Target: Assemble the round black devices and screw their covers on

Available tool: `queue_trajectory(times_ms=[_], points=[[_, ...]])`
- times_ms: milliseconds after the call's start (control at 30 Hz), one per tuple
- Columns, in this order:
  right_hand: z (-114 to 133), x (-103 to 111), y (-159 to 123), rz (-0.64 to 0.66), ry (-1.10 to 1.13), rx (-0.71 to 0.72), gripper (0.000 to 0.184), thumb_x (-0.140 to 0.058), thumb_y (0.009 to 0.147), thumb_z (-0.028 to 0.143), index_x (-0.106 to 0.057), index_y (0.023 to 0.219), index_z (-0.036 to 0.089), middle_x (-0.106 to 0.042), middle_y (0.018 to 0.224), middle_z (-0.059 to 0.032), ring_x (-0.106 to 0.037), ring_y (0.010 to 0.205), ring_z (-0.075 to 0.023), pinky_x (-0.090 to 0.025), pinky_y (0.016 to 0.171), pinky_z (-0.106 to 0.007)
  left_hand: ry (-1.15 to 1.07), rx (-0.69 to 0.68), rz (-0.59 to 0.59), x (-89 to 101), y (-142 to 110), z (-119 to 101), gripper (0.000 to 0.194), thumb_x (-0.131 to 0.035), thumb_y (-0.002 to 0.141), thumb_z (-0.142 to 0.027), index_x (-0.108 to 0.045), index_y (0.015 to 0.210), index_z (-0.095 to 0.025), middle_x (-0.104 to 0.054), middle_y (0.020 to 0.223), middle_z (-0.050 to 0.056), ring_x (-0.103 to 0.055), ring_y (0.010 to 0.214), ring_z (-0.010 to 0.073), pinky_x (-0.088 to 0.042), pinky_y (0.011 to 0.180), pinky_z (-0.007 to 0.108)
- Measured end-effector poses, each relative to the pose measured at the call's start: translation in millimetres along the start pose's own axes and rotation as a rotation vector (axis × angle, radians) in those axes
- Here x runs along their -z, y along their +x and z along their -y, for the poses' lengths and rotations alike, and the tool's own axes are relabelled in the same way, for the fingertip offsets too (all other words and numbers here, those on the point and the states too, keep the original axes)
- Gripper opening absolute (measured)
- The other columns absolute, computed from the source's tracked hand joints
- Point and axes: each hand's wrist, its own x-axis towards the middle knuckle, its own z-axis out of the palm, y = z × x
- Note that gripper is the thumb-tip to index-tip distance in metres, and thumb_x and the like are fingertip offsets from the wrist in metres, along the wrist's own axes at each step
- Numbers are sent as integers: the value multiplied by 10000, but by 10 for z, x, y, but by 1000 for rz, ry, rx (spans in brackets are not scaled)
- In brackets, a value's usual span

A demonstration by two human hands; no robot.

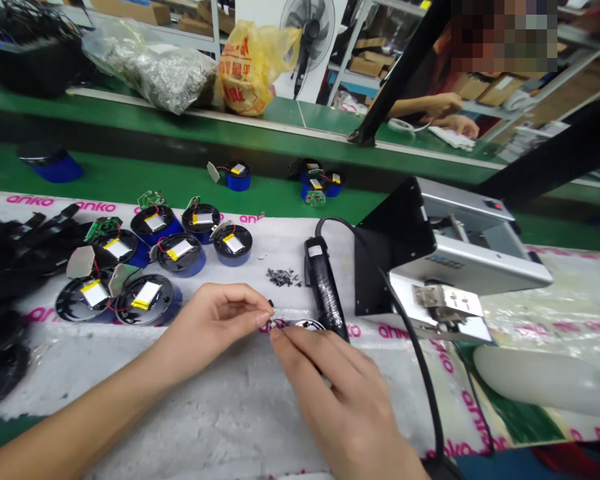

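My left hand (215,327) pinches a small black piece (271,304) between thumb and fingertips. Close against it, the fingers of my right hand (337,390) are pressed together over a small part, mostly hidden. A round part with a white and black rim (310,325) shows just behind the right fingers; whether they grip it is unclear. Beyond the fingertips lies a little pile of black pieces (283,277). A handheld tool wrapped in black tape (325,287) rests to the right of the pile, its cable running back.
Several blue round housings (233,245) with battery packs and wired circuit boards stand left and behind. Black parts (25,253) are heaped at far left. A silver and black machine (465,247) stands right, a black cable before it. Across the bench, a person's hands (453,117) are working.
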Motion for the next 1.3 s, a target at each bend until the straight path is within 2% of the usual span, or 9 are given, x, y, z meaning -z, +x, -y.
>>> queue_trajectory(times_ms=[233,433,533,767,900,967,1067,1200,1300], points=[[-129,10,-33,3,133,51,238,-503,963,66,-648,1138,138,-746,1052,-78,-687,849,-168,-572,715,-310,3,-7,30,12,-3,-51,62,-722,800,-210,-730,752,-171,-709,757,5,-629,727,143,-480,700,229],[-121,18,-19,-1,164,82,211,-534,939,51,-673,1086,110,-754,1016,-80,-692,815,-175,-578,699,-317,24,37,155,63,15,-79,83,-699,828,-216,-729,768,-168,-702,749,8,-623,716,139,-472,695,224],[-126,33,-1,6,178,72,228,-522,940,49,-684,1088,112,-753,1014,-81,-695,808,-167,-577,700,-308,36,25,139,48,4,-105,85,-703,827,-202,-738,755,-175,-704,742,4,-631,713,136,-486,692,218],[-168,-20,-23,-163,436,-324,149,-623,906,83,-683,977,200,-709,936,-11,-689,842,-100,-580,755,-193,-133,10,65,-71,12,-58,124,-807,735,-174,-815,849,-220,-752,889,6,-679,798,135,-542,730,203],[-123,-5,-146,-91,196,-225,278,-646,915,198,-637,1190,156,-688,1109,-105,-689,994,-196,-610,850,-312,-249,127,-14,-176,38,10,143,-851,693,-186,-817,830,-211,-778,769,7,-683,700,123,-553,701,212],[-121,25,-211,-44,29,-161,385,-639,914,204,-581,1290,143,-679,1157,-136,-686,1017,-251,-620,843,-392,-252,103,-10,-210,29,12,158,-848,708,-197,-810,861,-212,-779,776,5,-688,710,129,-554,711,225],[-150,76,-260,11,-24,-191,455,-565,926,149,-516,1376,194,-664,1172,-127,-699,972,-247,-631,755,-370,-165,-17,44,-206,-3,0,383,-855,722,-215,-755,1089,-259,-780,904,0,-702,895,174,-539,861,284],[-183,137,-263,93,211,-351,434,-497,901,122,-553,1315,239,-607,1163,-94,-686,962,-160,-602,760,-239,163,-84,151,-185,-21,66,935,-935,615,-271,-488,1433,-349,-633,1368,36,-520,1313,263,-363,1127,399],[-171,173,-278,76,282,-370,374,-531,881,133,-581,1235,241,-623,1190,-76,-655,1076,-165,-572,900,-254,347,-147,232,-243,3,172,936,-910,652,-299,-443,1461,-368,-529,1479,39,-463,1362,285,-334,1143,419]])
